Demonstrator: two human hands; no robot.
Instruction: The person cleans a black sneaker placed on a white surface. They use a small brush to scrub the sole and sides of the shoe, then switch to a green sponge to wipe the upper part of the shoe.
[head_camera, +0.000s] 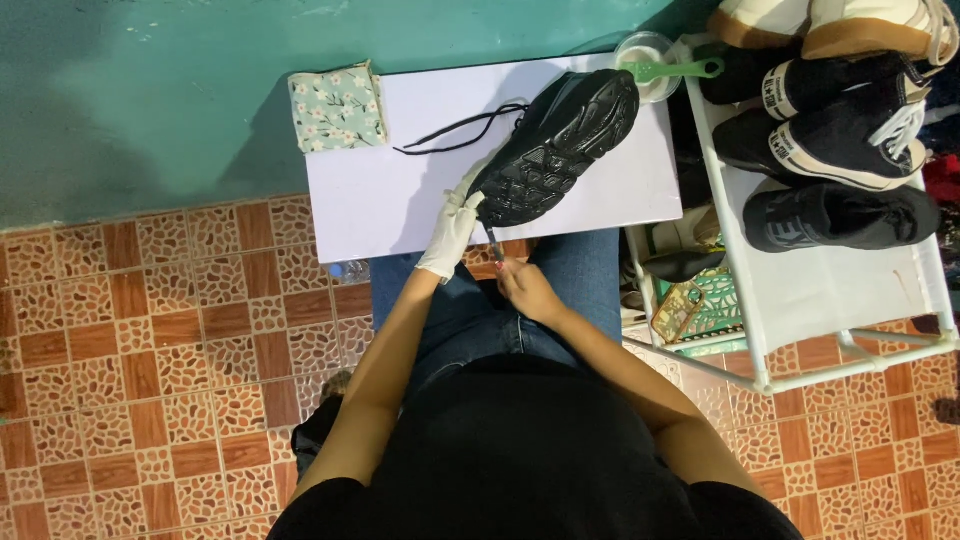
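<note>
L hand (452, 228), gloved, grips 1 black shoe (556, 146); R hand (524, 288) pinches small tool (495, 246).

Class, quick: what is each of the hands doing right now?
Left hand, white-gloved: closed on the black trainer, sole up.
Right hand, bare: closed on a small thin tool.

The black shoe (555, 145) shows a rubber sole with a rough, deeply grooved tread and a slight sheen. The left hand (452, 228) wears a thin, smooth white glove. The desk (400, 190) top is smooth, matt white. The folded cloth (338, 107) is soft floral fabric. The floor (150, 330) tiles look glossy with a pebbled pattern.
</note>
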